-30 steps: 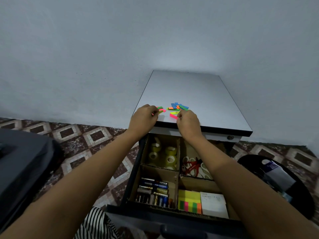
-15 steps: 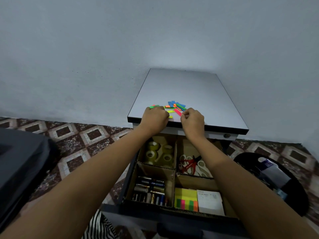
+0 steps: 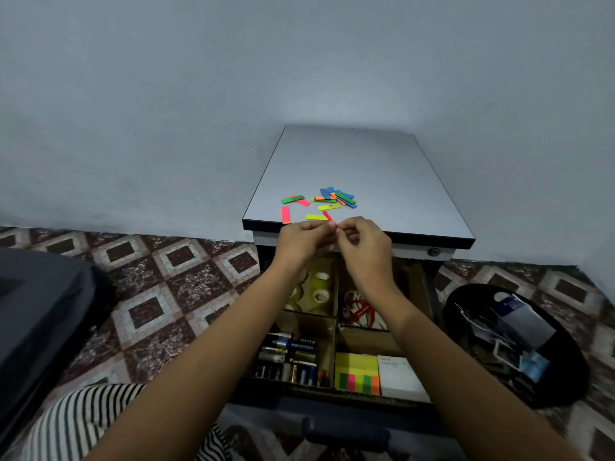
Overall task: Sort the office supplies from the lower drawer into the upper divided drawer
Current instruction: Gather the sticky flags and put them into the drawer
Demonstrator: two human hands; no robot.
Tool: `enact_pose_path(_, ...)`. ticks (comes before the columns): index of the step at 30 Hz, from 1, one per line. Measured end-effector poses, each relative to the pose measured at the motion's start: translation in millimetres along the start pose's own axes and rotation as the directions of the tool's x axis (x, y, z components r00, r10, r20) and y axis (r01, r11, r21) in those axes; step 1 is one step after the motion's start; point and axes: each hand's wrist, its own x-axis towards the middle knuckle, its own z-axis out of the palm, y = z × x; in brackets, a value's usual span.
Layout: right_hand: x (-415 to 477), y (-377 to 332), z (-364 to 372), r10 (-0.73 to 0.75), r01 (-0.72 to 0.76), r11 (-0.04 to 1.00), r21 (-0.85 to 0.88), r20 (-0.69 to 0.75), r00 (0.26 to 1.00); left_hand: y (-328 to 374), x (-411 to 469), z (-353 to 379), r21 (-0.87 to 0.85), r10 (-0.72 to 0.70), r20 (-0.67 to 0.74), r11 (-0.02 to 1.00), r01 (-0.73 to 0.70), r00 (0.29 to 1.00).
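Grey wall (image 3: pixel 166 111), tiled floor (image 3: pixel 173 284).
Counter (image 3: pixel 349 168): cabinet top, just beyond the grip.
Divided drawer (image 3: pixel 334 327): open, directly below the grip, compartments partly stocked.
Grip: left hand (image 3: pixel 304 239) and right hand (image 3: pixel 364 242), fingertips pinched together.
Loose flags (image 3: pixel 336 197): scattered beyond the grip.
Red flag (image 3: pixel 327 215): held in the grip at the counter's front edge. Likely feather-light, limp and tacky; take it by one end.

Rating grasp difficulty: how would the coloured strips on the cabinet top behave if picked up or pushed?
The coloured strips lie thin, flat: probably light, floppy, needing a fingertip pinch. Pushed, they'd likely slide and overlap, as several do, not roll.
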Motion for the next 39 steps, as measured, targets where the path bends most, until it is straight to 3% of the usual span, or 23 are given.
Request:
enact_pose_path(4, -25, 3, -4, 0.037, -0.045, 0.994, 0.103, 0.079, 0.996, -10, -17, -6, -0.074, -0.059, 0.045, 0.995, 0.062, 0.997)
enact_pose_path(7, -43, 8, -10, 0.119, -0.156, 0.965, 0.211, 0.18, 0.976, -21, -28, -17, -0.056, -0.103, 0.11, 0.992, 0.11, 0.989)
enact_pose_path(11, -60, 15, -21, 0.214, -0.348, 0.861, 0.37, 0.358, 0.909, -33, -40, -31, -0.004, -0.184, 0.215, 0.982, 0.189, 0.959)
enact_pose_path(17, -74, 22, -26, 0.345, -0.565, 0.682, 0.464, 0.477, 0.809, -37, -49, -36, 0.037, -0.256, 0.273, 0.966, 0.256, 0.927)
enact_pose_path(23, -83, 23, -30, 0.369, -0.593, 0.647, 0.479, 0.484, 0.793, -41, -54, -39, 0.067, -0.279, 0.307, 0.96, 0.272, 0.91)
enact_pose_path(30, -84, 22, -31, 0.315, -0.449, 0.798, 0.403, 0.356, 0.88, -43, -56, -36, 0.115, -0.26, 0.324, 0.965, 0.235, 0.91)
enact_pose_path(39, -85, 26, -32, 0.327, -0.51, 0.746, 0.427, 0.433, 0.84, -49, -58, -29, 0.141, -0.223, 0.264, 0.971, 0.191, 0.938)
